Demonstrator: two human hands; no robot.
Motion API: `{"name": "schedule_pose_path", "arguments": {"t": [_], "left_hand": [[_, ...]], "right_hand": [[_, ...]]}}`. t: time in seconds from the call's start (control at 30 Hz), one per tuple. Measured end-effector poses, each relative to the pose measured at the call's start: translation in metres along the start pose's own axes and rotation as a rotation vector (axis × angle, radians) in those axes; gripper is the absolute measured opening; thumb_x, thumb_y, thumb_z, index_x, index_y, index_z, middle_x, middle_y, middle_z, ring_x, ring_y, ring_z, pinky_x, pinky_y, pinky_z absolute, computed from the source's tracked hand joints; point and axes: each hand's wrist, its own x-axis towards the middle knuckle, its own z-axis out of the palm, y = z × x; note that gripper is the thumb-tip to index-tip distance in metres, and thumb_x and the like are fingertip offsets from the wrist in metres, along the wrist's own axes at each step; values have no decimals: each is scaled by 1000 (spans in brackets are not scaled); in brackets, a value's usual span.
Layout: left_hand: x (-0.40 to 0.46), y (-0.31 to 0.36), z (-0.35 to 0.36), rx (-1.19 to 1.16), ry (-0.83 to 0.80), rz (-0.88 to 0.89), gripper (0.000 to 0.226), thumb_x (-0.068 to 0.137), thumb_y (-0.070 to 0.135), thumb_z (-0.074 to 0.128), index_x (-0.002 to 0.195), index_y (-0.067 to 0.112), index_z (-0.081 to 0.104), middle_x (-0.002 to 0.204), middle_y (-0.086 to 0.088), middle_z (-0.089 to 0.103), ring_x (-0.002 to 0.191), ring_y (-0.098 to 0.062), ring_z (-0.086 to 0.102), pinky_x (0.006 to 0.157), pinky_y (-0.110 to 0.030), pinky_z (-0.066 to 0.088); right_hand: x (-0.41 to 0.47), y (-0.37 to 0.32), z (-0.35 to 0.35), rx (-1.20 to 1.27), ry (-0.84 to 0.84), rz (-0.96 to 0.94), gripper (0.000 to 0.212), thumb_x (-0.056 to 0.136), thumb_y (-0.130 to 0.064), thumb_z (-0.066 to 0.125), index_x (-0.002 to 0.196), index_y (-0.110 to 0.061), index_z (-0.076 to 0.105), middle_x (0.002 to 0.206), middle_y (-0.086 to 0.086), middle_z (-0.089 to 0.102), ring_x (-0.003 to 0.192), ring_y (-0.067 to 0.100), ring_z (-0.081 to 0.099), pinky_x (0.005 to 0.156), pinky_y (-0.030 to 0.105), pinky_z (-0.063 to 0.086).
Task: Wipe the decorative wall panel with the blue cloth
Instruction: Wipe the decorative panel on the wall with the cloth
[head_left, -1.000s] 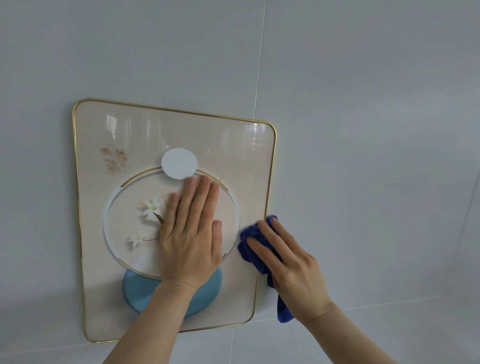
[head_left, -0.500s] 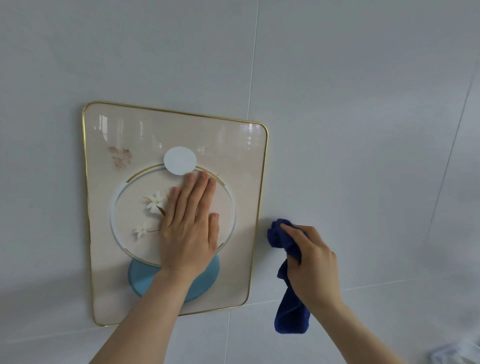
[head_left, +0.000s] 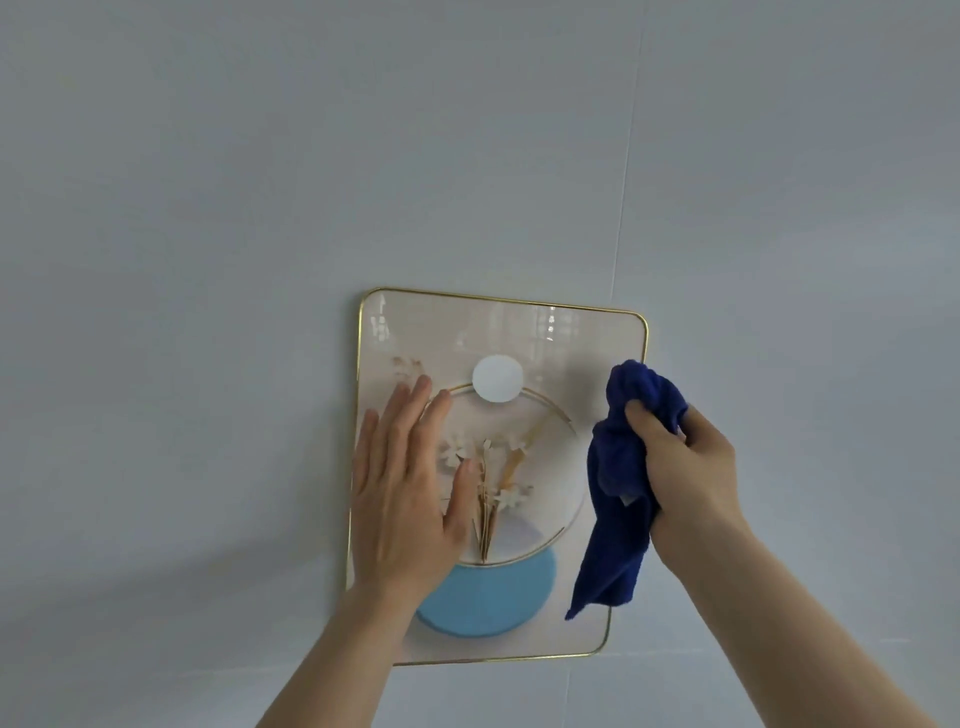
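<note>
Gold-rimmed decorative wall panel hangs on the pale tiled wall, its glossy face printed with flowers inside a ring, a white disc above and a blue one below. Bunched in the right hand, the blue cloth sits against the panel's right edge near the upper right corner, a loose tail dangling toward the lower right corner. That hand is closed around the wad. The left hand lies flat, fingers spread, over the panel's left edge. A good pass would likely press the wad flat to the glass and sweep in overlapping strokes while the left hand steadies the frame; the dangling tail may smear unless gathered in.
</note>
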Motion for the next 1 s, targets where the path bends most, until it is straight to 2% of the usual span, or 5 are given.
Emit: {"name": "schedule_pose_path", "arguments": {"t": [0.17, 0.33, 0.53, 0.87, 1.0], "left_hand": [[14, -51, -15, 122, -8, -105, 90, 93, 59, 54, 163, 14, 20, 172, -5, 20, 161, -22, 15, 131, -48, 9], [15, -88, -4, 201, -74, -38, 110, 86, 77, 48, 165, 13, 7, 174, -6, 10, 162, -24, 6, 131, -50, 7], [11, -99, 7, 235, -49, 4, 100, 90, 77, 42, 165, 21, 6, 173, -6, 15, 162, -25, 7, 130, -53, 12], [9, -103, 11, 323, -35, 35, 98, 92, 78, 41, 164, 18, 12, 173, -3, 16, 162, -25, 11, 130, -53, 13], [9, -106, 11, 359, -58, 53, 100, 92, 80, 35, 164, 16, 10, 173, -3, 14, 162, -27, 9, 131, -52, 10]], "right_hand": [[-11, -18, 71, -44, -1, -439, 21, 96, -11, 63, 113, -21, 70, 91, -6, 71, 80, 3, 68, 78, 27, 52], [-8, -16, 137, -256, -81, -925, 62, 83, 12, 60, 138, -16, 63, 128, 7, 64, 119, 16, 61, 102, 21, 46], [12, 17, 169, -678, -101, -1243, 70, 80, 11, 58, 143, -21, 60, 157, 10, 48, 152, 29, 37, 106, 34, 47], [29, 42, 165, -750, -112, -1429, 45, 106, -25, 36, 143, -13, 60, 158, 20, 45, 154, 37, 32, 115, 50, 44], [33, 49, 159, -802, -145, -1484, 49, 96, -5, 59, 144, -12, 59, 158, 19, 45, 154, 37, 32, 118, 50, 41]]}}
